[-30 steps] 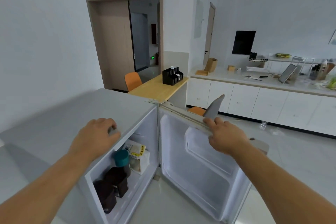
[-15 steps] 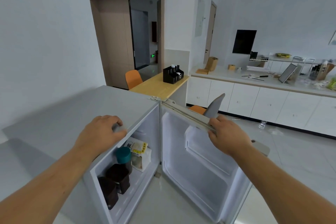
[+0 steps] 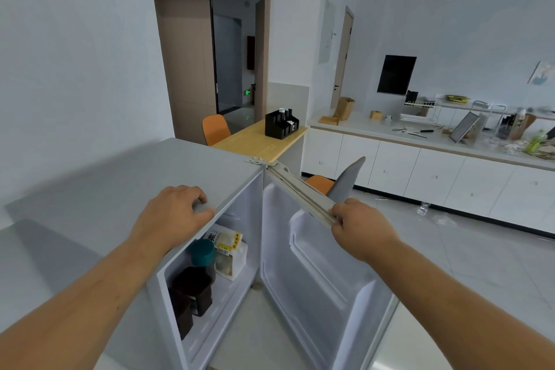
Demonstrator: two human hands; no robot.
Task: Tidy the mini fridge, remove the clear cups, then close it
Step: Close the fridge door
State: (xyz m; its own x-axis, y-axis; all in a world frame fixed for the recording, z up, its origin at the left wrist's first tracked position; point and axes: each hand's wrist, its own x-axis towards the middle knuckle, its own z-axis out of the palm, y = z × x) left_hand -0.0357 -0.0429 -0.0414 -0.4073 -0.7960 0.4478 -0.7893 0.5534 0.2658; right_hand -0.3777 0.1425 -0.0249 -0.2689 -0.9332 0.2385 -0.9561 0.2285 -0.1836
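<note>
The grey mini fridge (image 3: 99,189) stands below me with its door (image 3: 315,288) swung wide to the right. My left hand (image 3: 172,213) rests on the front edge of the fridge top, fingers curled over the lip. My right hand (image 3: 360,227) grips the top edge of the open door. Inside I see a bottle with a teal cap (image 3: 202,252), dark brown containers (image 3: 192,291) and a white and yellow food packet (image 3: 229,245). No clear cups show in the part of the interior that I can see.
A wooden table (image 3: 258,141) with a black organiser (image 3: 281,124) and an orange chair (image 3: 214,128) stand behind the fridge. A second orange chair (image 3: 319,182) is just past the door. White counter cabinets (image 3: 420,171) run along the right. Tiled floor lies to the right.
The view has shifted slightly, and both hands keep their hold on the fridge top and the door edge. The door stays wide open.
</note>
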